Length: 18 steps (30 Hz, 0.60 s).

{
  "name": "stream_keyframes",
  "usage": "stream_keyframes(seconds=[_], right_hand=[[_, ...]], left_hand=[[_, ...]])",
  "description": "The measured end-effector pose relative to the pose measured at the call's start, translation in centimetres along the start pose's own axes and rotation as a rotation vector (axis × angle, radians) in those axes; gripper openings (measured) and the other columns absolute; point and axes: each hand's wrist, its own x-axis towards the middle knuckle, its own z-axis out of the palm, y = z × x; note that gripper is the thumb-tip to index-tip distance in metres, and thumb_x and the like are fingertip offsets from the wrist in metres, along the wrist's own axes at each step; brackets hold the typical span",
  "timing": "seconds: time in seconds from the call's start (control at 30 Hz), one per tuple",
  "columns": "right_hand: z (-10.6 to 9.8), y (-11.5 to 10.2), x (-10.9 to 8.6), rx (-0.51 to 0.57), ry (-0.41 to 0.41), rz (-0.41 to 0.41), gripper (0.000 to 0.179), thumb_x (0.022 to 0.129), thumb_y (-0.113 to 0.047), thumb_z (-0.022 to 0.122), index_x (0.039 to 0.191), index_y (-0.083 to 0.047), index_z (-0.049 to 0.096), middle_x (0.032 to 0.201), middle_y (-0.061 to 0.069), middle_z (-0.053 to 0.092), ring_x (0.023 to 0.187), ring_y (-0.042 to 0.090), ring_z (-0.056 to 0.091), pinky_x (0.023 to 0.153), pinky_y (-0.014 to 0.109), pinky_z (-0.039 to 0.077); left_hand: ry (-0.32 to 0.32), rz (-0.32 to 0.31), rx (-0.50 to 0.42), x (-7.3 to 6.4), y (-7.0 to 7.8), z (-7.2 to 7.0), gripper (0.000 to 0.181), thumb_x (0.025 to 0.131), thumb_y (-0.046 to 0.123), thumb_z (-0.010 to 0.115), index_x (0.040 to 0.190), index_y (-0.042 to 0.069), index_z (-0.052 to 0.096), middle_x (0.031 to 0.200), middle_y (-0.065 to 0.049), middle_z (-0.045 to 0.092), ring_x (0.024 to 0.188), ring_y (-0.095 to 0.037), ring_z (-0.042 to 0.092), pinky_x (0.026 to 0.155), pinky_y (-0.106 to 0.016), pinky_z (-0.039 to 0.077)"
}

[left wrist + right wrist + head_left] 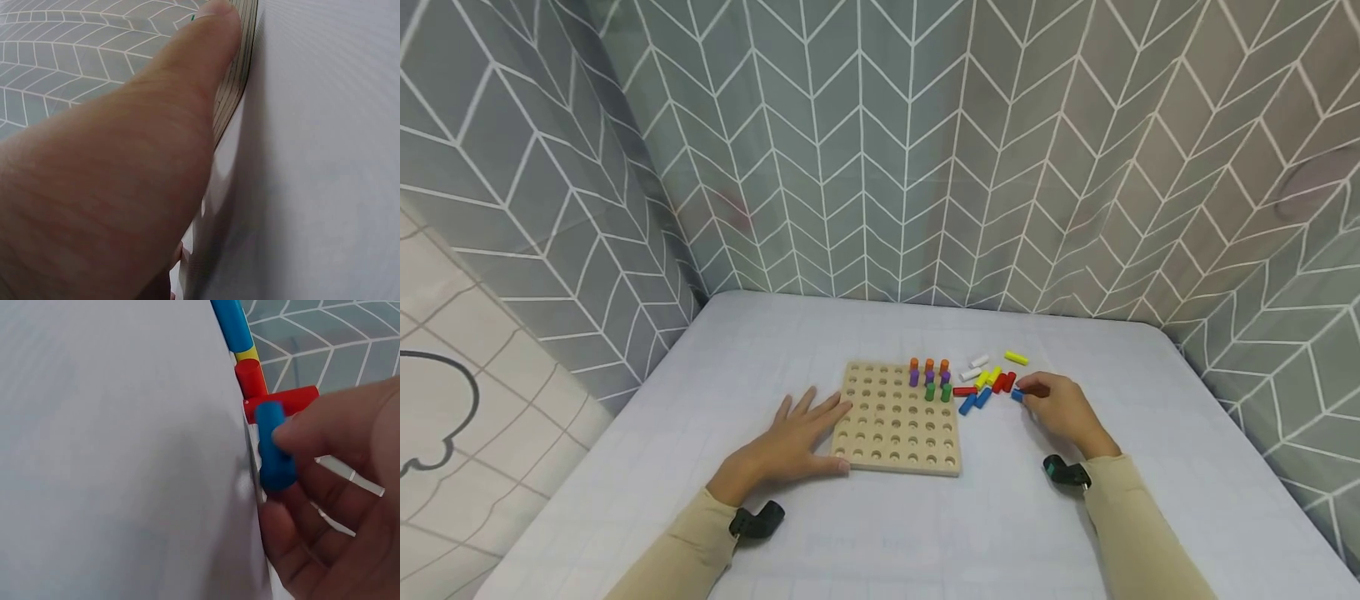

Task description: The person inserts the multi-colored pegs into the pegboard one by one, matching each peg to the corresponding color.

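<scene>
Grey cloth (865, 150) with white chevron lines rises behind the pale surface (1000, 525) and along both sides, looking browner towards the right. At far left, a cream panel (505, 408) bears thin gridlines and a dark, cloud-like outline (476, 392).

In the left wrist view, the left hand (137, 150) hides much of the board (234, 87), cropped above.

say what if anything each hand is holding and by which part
The right hand pinches a blue peg by its side, near the middle. The left hand touches the pegboard without gripping it.
</scene>
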Motion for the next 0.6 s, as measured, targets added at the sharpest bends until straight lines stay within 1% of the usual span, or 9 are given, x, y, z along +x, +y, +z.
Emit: stream_keyframes(seconds=[0.13, 0.27, 0.4, 0.5, 0.57, 0.6], right_hand=[[-0.18, 0.25, 0.07, 0.025, 0.018, -0.026, 0.027, 0.099, -0.01, 0.058, 0.125, -0.003, 0.065, 0.122, 0.019, 0.065, 0.109, 0.036, 0.058, 0.098, 0.056, 0.049], [-0.15, 0.48, 0.04, 0.074, -0.003, -0.009, 0.029, 0.1, -0.01, 0.056, 0.128, -0.003, 0.062, 0.123, 0.019, 0.064, 0.106, 0.034, 0.059, 0.096, 0.052, 0.051], [-0.06, 0.5, -0.15, 0.128, -0.025, 0.002, 0.03, 0.1, -0.011, 0.056, 0.13, -0.004, 0.061, 0.124, 0.019, 0.063, 0.099, 0.03, 0.06, 0.09, 0.043, 0.055], [-0.23, 0.25, -0.34, 0.185, -0.048, 0.005, 0.031, 0.102, -0.011, 0.055, 0.132, -0.004, 0.059, 0.124, 0.019, 0.061, 0.094, 0.029, 0.06, 0.084, 0.036, 0.055], [-0.39, -0.02, -0.55, 0.236, -0.065, 0.011, 0.033, 0.104, -0.013, 0.054, 0.135, -0.006, 0.058, 0.128, 0.017, 0.06, 0.093, 0.03, 0.059, 0.081, 0.032, 0.054], [-0.46, -0.21, -0.64, 0.261, -0.07, 0.006, 0.034, 0.104, -0.013, 0.053, 0.137, -0.006, 0.057, 0.13, 0.017, 0.059, 0.097, 0.03, 0.059, 0.082, 0.031, 0.055]], left_hand=[[0.005, -0.005, -0.009, 0.1, 0.03, -0.1, 0.102, 0.081, 0.082, 0.054, 0.161, 0.025, 0.027, 0.166, -0.002, 0.02, 0.152, -0.039, 0.002, 0.117, -0.064, -0.006], [-0.003, -0.005, -0.003, 0.14, -0.07, 0.0, 0.103, 0.08, 0.084, 0.053, 0.161, 0.026, 0.027, 0.166, -0.001, 0.02, 0.152, -0.039, 0.002, 0.117, -0.064, -0.006], [-0.002, -0.002, 0.003, 0.14, -0.12, 0.1, 0.104, 0.079, 0.085, 0.051, 0.161, 0.026, 0.027, 0.166, -0.001, 0.019, 0.152, -0.039, 0.002, 0.117, -0.064, -0.006], [0.003, 0.001, 0.003, 0.13, -0.1, 0.09, 0.103, 0.08, 0.085, 0.052, 0.161, 0.026, 0.027, 0.166, -0.002, 0.02, 0.152, -0.039, 0.002, 0.117, -0.064, -0.005], [0.004, 0.004, 0.007, 0.11, -0.09, 0.1, 0.103, 0.08, 0.085, 0.052, 0.161, 0.026, 0.027, 0.166, -0.002, 0.02, 0.152, -0.039, 0.002, 0.117, -0.065, -0.005], [0.003, 0.005, 0.009, 0.1, -0.07, 0.07, 0.103, 0.08, 0.085, 0.052, 0.161, 0.026, 0.027, 0.166, -0.002, 0.019, 0.152, -0.039, 0.002, 0.117, -0.065, -0.005]])
